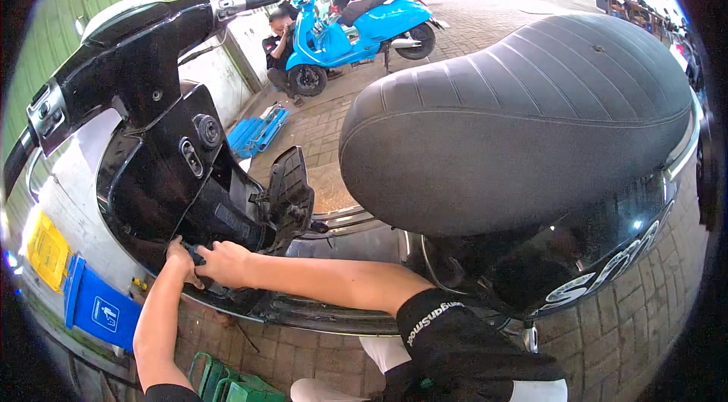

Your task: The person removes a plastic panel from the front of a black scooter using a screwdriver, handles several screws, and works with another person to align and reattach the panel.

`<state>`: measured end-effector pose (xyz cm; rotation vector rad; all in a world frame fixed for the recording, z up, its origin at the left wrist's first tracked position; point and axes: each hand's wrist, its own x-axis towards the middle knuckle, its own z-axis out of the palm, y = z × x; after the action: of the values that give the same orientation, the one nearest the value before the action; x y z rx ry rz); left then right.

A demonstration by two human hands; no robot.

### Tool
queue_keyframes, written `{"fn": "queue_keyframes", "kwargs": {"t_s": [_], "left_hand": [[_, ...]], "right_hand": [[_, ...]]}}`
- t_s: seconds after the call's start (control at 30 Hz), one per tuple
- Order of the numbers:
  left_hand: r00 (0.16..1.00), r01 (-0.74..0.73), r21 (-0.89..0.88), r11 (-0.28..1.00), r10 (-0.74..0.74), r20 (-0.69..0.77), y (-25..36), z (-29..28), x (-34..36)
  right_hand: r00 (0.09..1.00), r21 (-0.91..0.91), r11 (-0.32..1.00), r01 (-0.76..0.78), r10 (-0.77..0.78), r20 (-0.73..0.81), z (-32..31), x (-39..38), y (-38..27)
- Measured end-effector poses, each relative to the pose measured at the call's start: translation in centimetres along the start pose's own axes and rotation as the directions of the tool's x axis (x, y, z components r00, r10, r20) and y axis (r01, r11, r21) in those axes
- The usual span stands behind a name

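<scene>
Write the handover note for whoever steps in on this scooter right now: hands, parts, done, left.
Left hand: fingers pressed on the lower inner leg-shield panel of the black scooter, at the floorboard edge.
Right hand: closed beside the left one, at the same spot; whether it holds a tool is hidden.
Done: cannot tell; the panel is on the scooter.
Left: whatever is being worked at that lower panel edge.

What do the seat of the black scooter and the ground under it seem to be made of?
The seat looks like black vinyl or leather-like cover, matte, with stitched ribs across it and a piped seam along the edge. The ground looks like interlocking brick or concrete pavers, reddish-brown and rough, with visible joints between the blocks.
</scene>
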<state>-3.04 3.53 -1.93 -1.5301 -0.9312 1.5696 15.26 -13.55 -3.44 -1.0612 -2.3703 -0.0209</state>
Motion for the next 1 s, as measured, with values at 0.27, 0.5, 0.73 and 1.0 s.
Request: {"fn": "queue_keyframes", "kwargs": {"t_s": [0.27,0.5,0.73,1.0], "left_hand": [[0.999,-0.044,0.009,0.999,0.044,0.001,-0.1,-4.6,-3.0],[0.998,-0.031,0.015,0.999,0.031,0.048,0.1,-1.8,-3.3],[0.999,-0.036,0.011,0.999,0.036,0.037,0.2,-3.1,-4.0],[0.996,-0.052,-0.004,0.999,0.052,0.070,0.1,-3.8,-4.1]], "right_hand": [[0.984,-0.328,0.931,-0.160,0.124,-0.129,2.1,1.0,1.9],[0.989,-0.254,0.964,-0.082,0.047,-0.141,-0.4,0.0,-1.0],[0.999,-0.195,0.980,-0.026,0.033,0.033,0.0,0.0,0.3],[1.000,-0.219,0.976,-0.002,-0.001,-0.017,0.0,-0.2,0.7]]}}
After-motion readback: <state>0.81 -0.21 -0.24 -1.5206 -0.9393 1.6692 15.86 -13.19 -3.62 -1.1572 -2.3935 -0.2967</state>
